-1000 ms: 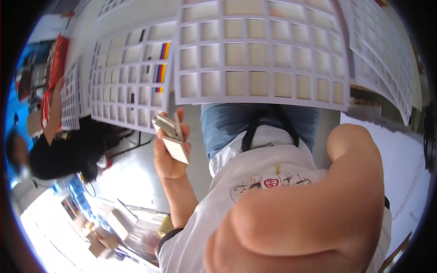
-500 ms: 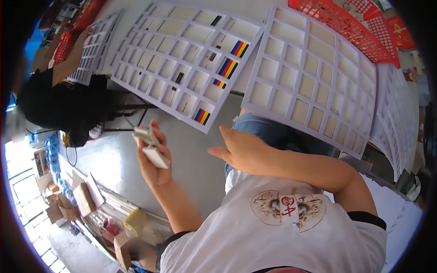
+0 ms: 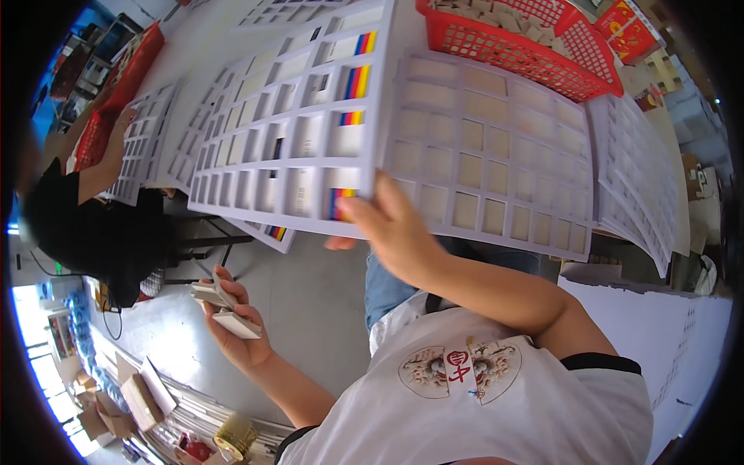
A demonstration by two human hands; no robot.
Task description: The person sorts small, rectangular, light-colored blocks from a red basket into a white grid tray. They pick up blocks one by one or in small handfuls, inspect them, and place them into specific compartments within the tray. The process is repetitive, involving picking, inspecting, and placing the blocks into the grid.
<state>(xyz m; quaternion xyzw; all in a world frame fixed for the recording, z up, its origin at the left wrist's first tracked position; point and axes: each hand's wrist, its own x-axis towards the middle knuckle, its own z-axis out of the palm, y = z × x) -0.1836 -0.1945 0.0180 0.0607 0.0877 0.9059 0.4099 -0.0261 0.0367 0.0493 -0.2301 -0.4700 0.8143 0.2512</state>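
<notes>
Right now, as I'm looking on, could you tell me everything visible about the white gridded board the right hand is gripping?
The white gridded board is a flat rectangular panel, perhaps plastic or card, divided by pale strips into shallow cells of differing sizes. Cells along its right side show multicoloured stripes, and a few others black marks. It sits left of a similar board, overlapping it in this view. The right hand holds its lower right corner. Its exact tilt is hard to judge.
</notes>
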